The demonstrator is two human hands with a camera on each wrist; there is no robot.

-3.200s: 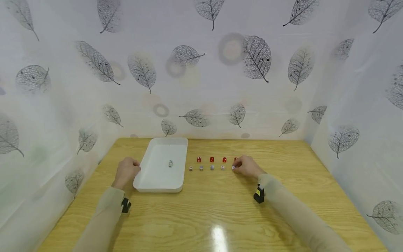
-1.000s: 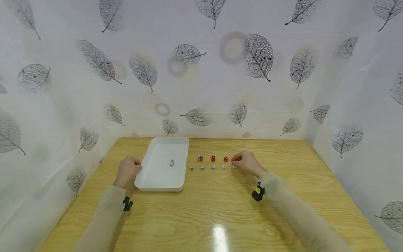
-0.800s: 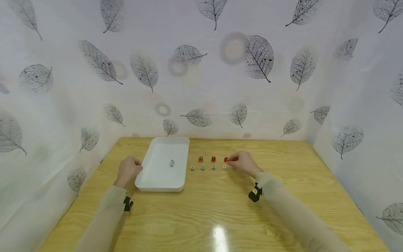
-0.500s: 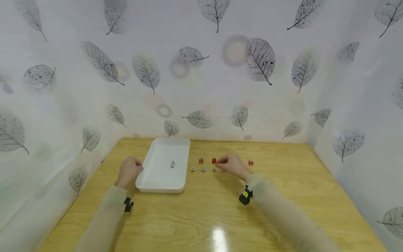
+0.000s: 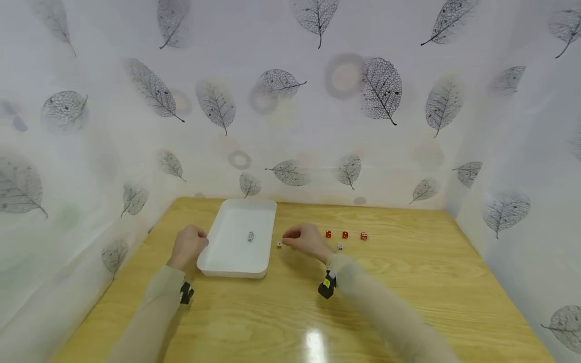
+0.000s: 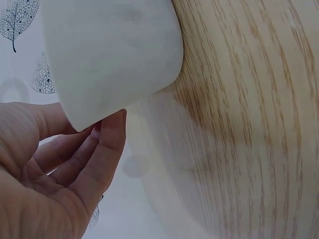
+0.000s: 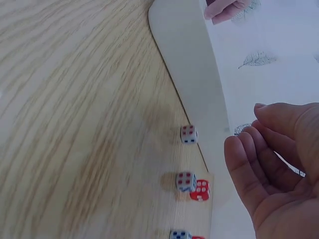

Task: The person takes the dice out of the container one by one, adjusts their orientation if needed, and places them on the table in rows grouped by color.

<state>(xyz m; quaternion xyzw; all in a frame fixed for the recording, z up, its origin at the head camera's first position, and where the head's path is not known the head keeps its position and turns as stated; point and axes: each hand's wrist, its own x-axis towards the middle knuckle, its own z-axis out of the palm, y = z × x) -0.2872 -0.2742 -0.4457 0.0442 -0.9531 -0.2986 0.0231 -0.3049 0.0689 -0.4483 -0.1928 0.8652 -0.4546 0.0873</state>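
Observation:
My left hand (image 5: 188, 247) pinches the left rim of the white tray (image 5: 218, 257); the left wrist view shows thumb and fingers on either side of its edge (image 6: 119, 59). My right hand (image 5: 307, 240) hovers over the left part of two rows of dice. Thumb and fingertips stand apart with nothing between them in the right wrist view. A white die (image 5: 279, 245) lies between this hand and the tray. Beyond the hand show red dice (image 5: 345, 235) and one white die (image 5: 340, 246); the hand hides others. Below it are white dice (image 7: 188, 134) and a red die (image 7: 200, 190).
Inside the tray sits a small whitish speckled thing (image 5: 250, 236), too small to make out. The wooden table (image 5: 254, 317) extends toward me and to the right. Leaf-printed sheeting (image 5: 290, 126) encloses the back and sides.
My right hand has travelled left along the dice rows toward the tray, uncovering the red and white dice at the right end. My left hand stays at the tray's rim.

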